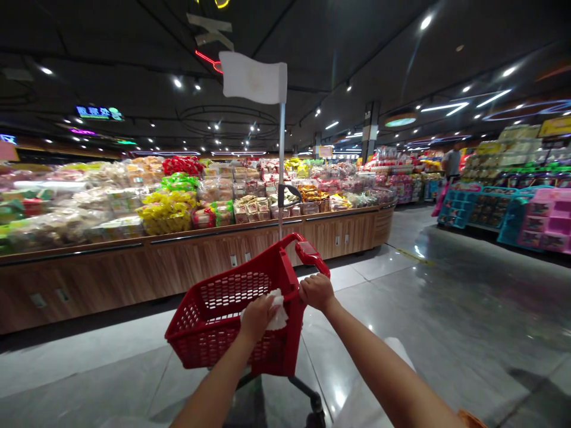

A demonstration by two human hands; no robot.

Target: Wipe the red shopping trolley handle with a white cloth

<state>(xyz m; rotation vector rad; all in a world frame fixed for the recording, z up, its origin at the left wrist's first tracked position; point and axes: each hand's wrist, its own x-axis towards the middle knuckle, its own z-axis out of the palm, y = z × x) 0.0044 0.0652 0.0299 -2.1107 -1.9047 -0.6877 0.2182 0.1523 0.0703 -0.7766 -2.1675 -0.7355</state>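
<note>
A small red shopping cart (214, 342) with a perforated basket stands before me, tilted across the view. My left hand (257, 316) is closed on a crumpled white tissue (279, 314) at the near side of the basket. Whether it also presses on the rim there I cannot tell. Wrapped round the red frame below the handle, my right hand (316, 291) is closed on the cart. The red handle (307, 252) curves up just beyond that hand. A pole (282, 148) rises behind the cart's handle end, topped by a white flag-shaped board (254, 78).
A long wood-panelled counter (205, 261) piled with packaged food (169, 211) runs behind the cart. On the right stand blue racks (484, 205) and pink racks (551, 217). A person (452, 160) is in the far aisle. The tiled floor (446, 303) is shiny.
</note>
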